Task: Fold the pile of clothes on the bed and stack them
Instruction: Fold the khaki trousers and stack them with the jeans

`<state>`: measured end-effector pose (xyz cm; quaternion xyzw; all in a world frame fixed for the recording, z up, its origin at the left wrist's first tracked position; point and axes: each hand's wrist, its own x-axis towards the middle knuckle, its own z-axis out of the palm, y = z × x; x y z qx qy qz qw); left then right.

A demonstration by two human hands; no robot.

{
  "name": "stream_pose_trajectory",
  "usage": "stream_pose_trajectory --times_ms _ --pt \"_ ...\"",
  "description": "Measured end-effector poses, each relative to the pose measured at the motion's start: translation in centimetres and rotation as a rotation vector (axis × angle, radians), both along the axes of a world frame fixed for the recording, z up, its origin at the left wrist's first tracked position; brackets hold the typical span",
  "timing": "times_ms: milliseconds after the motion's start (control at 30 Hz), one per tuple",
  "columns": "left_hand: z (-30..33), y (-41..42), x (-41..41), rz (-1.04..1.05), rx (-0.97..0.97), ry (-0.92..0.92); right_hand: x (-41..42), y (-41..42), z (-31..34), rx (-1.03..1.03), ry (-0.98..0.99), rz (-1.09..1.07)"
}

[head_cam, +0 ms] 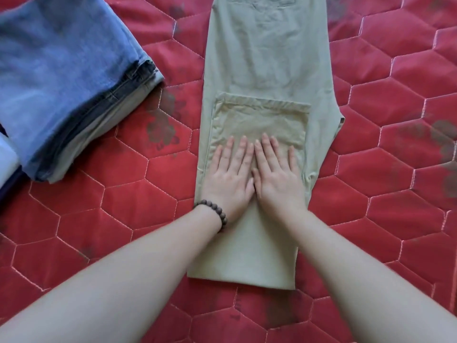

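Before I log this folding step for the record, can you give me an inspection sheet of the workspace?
Surface: red quilted bedcover with hexagon stitching and faded dark flower prints.
Job's things: khaki trousers lie flat lengthwise in the middle, the near end doubled over; a stack of folded clothes, blue denim on top, sits at the far left.
Clutter: nothing seen.
Hands: left hand and right hand press flat side by side on the trousers, fingers straight; a beaded bracelet is on the left wrist.
Cables: nothing seen.
Surroundings: only the bed fills the head view; a white and dark item at the left edge is cut off.
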<state>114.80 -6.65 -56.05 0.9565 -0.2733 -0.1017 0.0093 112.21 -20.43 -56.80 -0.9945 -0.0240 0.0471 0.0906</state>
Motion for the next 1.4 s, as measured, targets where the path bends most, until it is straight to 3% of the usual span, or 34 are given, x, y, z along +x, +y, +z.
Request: stream_pose_trajectory --times_ms 167,467,600,800,900,1033,1100,1200,1300,1400 --pt "-0.3 -0.1 7.7 -0.053 -0.024 -0.014 6.2 -3.6 0.2 -0.066 0.044 0.08" --pt "-0.1 -0.1 9.1 -0.042 -0.051 -0.033 7.0 -4.4 0.8 -0.039 0.05 0.078" --pt "1.2 -1.1 12.1 -0.007 -0.082 -0.12 9.0 -6.1 2.0 -0.005 0.036 -0.035" --pt "3.7 -1.3 16.9 -0.138 0.052 0.118 12.9 -8.2 4.8 0.035 0.242 -0.025" --pt "4.2 -0.6 17.1 -0.121 -0.133 0.16 13.1 -8.8 5.7 0.22 0.282 -0.021" --pt "4.9 -0.9 19.0 0.017 -0.395 0.134 15.0 -9.2 7.0 0.507 0.166 -0.218" --pt "4.8 -1.6 20.0 0.128 -0.39 0.132 16.3 -8.9 6.9 0.442 0.12 -0.259" --pt "4.3 -2.3 19.1 0.204 -0.191 -0.006 16.6 -8.1 5.7 0.114 0.08 -0.321" --pt "3.1 -2.8 15.9 0.038 -0.227 -0.119 14.4 -5.4 4.9 0.05 -0.113 -0.252" --pt "1.3 -2.5 10.6 -0.099 -0.171 0.019 9.9 -1.9 2.1 0.087 -0.11 -0.036"
